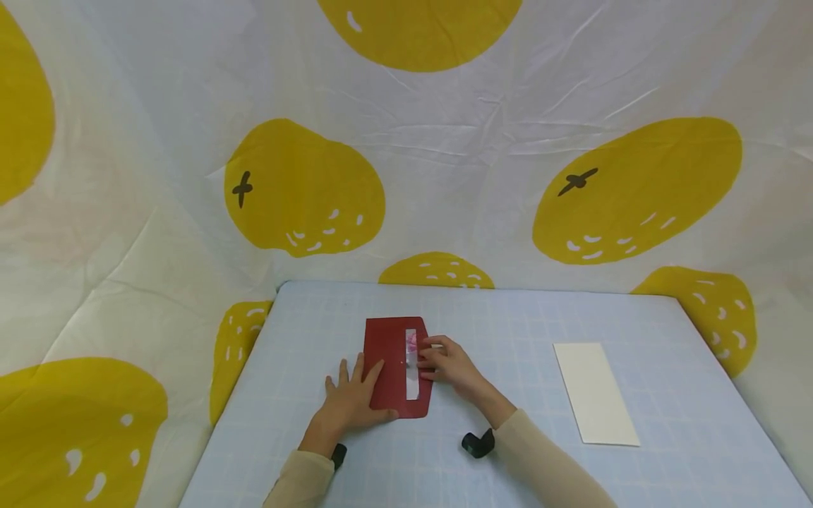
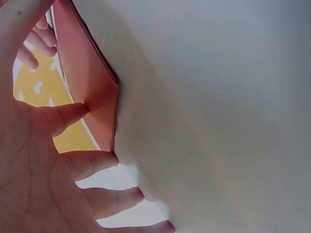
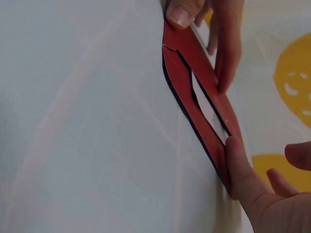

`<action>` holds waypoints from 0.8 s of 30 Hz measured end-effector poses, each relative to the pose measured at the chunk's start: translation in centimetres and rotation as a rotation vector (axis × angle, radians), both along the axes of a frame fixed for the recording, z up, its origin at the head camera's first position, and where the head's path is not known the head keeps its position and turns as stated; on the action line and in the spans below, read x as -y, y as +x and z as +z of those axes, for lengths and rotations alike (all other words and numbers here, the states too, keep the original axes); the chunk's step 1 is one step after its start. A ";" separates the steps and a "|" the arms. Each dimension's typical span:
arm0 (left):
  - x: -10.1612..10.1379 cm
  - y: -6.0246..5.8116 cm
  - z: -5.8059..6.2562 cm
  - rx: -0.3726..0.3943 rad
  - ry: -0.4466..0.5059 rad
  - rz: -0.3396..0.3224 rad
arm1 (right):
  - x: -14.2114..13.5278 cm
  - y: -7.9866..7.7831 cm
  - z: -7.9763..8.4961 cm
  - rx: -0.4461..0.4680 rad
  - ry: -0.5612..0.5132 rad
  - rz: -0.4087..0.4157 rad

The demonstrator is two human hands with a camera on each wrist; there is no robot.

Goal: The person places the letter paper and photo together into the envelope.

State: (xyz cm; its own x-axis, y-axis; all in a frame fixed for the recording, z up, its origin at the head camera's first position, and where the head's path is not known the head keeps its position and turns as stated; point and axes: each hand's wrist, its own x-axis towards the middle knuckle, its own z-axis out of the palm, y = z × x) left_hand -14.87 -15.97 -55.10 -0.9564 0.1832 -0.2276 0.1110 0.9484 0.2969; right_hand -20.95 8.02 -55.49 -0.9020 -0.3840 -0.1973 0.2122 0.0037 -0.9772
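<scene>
A flat red envelope (image 1: 384,340) lies on the table, with a long white strip (image 1: 412,386), pink-patterned at its far end, showing along its right side. My left hand (image 1: 352,402) rests on the envelope's left part with fingers spread; in the left wrist view some fingertips (image 2: 104,159) reach past its edge. At the right edge is my right hand (image 1: 449,365), fingers only slightly bent. The right wrist view has one fingertip (image 3: 233,144) touching the envelope by the strip's end, the other fingers raised. A slot-like dark gap borders the strip there.
To the right lies a white rectangular card or envelope (image 1: 597,395). The table (image 1: 508,317) has a pale blue checked cover. Behind and beside it hangs a white curtain (image 1: 457,176) with yellow fruit prints. A black strap piece (image 1: 478,444) is at my right wrist.
</scene>
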 end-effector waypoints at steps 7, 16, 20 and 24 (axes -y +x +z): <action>0.1 0.1 0.0 0.001 -0.004 -0.012 | 1.0 0.0 -0.4 0.015 -0.013 -0.006; 0.1 0.1 0.0 0.002 -0.008 -0.021 | 1.4 -0.2 -0.3 0.029 -0.037 0.000; 0.1 0.1 0.0 -0.004 -0.009 -0.025 | 1.6 -0.1 -0.2 0.031 -0.033 -0.002; 0.1 0.1 -0.1 -0.010 -0.010 -0.028 | 1.7 0.0 -0.2 0.033 -0.029 -0.006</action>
State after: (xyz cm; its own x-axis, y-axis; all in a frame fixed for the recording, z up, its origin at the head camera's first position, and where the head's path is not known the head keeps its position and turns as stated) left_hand -14.81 -16.07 -55.21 -0.9533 0.2073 -0.2196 0.1402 0.9479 0.2861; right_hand -20.95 6.31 -55.68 -0.8976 -0.3842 -0.2160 0.2444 -0.0259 -0.9693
